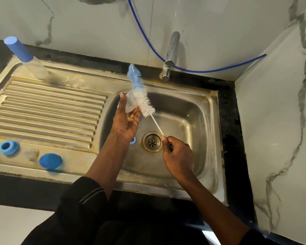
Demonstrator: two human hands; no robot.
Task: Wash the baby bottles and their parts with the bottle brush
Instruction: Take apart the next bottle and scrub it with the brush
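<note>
Sitting in the left hand, a clear bottle part is held above the left side of the sink, with thumb and fingers curled round it. Its see-through body blurs into the palm, so its exact shape is hard to make out. The bottle brush slants across it, white bristles touching its right edge and a blue sponge tip pointing up towards the wall. Whether any bristles reach inside the part cannot be told. The right hand pinches the lower end of the brush's thin white stem, fingers closed over a handle that is almost wholly hidden; only a sliver of blue shows.

Below, the drain lies between the two hands. Just left of it a small blue piece peeks out from behind the left wrist, mostly covered.

On the draining board sit a blue ring, a faint clear teat and a blue cap, near each other. A capped bottle stands at the far left corner. A tap rises behind the basin, with a blue hose looping past it. Dark sleeves are cut off at the bottom edge.
</note>
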